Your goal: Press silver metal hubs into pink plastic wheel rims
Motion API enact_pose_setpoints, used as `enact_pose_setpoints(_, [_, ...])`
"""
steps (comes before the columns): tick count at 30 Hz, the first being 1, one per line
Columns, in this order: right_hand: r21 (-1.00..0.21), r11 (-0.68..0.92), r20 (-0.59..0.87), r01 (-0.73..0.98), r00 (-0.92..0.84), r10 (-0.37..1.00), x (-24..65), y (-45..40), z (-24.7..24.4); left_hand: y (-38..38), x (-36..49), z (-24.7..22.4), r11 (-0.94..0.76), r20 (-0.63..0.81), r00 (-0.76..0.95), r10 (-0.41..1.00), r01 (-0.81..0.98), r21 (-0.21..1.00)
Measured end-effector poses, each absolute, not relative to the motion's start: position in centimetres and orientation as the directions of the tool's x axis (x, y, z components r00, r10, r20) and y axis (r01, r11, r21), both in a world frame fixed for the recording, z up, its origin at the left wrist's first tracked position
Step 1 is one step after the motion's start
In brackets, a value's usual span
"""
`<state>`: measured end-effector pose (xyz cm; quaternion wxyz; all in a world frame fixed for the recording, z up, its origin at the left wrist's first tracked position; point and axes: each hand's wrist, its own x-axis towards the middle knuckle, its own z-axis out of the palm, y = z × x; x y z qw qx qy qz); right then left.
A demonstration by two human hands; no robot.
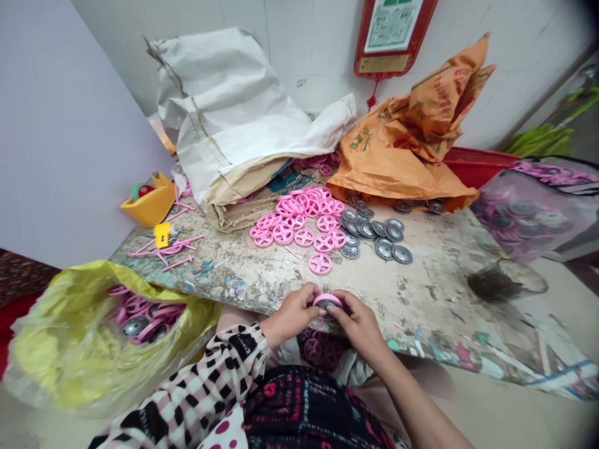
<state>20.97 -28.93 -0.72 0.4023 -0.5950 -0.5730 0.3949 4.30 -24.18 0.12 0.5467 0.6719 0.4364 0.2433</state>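
Observation:
Between my two hands, just over the table's front edge, is a small toy wheel (329,300) with a pink rim and a dark grey disc in its middle. My left hand (298,310) grips it from the left and my right hand (356,321) from the right, thumbs on the near side. The fingers behind it are partly hidden. Beyond my hands lies a heap of pink spoked wheels (304,237), one of them (319,263) closest to me. Grey hubcap discs (384,249) are scattered to the right of that heap.
A white sack (234,106) and an orange sack (397,143) spill parts onto the worn table (435,280). Pink sticks (178,263) and a yellow holder (150,202) are at left. A yellow bag (51,337) of wheels stands front left; a clear bag (524,218) sits right.

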Motion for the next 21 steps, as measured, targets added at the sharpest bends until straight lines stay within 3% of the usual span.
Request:
enact_pose_setpoints(6, [-0.946,-0.078,-0.041,0.315,0.120,0.992,20.7,-29.2,-1.0,-24.4,4.7,-0.4,0.034,-0.150,0.500,0.853,0.234,0.972])
enact_pose_setpoints(9, [-0.966,-0.103,-0.091,0.236,0.062,0.994,21.0,-29.0,-1.4,-24.4,4.6,-0.2,0.099,-0.187,0.508,0.841,0.195,0.976])
enact_pose_setpoints(13, [-0.972,-0.143,-0.160,0.187,-0.080,0.984,21.4,-29.9,-1.2,-24.1,3.7,0.9,0.293,-0.257,0.643,0.721,0.053,0.955])
enact_pose_setpoints(17, [-0.861,-0.069,-0.216,0.503,-0.240,0.946,21.1,-32.3,-0.5,-23.4,3.3,0.9,0.327,-0.273,0.597,0.754,0.020,0.945])
enact_pose_setpoints(21, [-0.636,0.092,-0.195,0.766,-0.275,0.942,20.5,-33.9,0.4,-22.2,4.3,-0.6,0.091,-0.158,0.407,0.899,0.179,0.980])
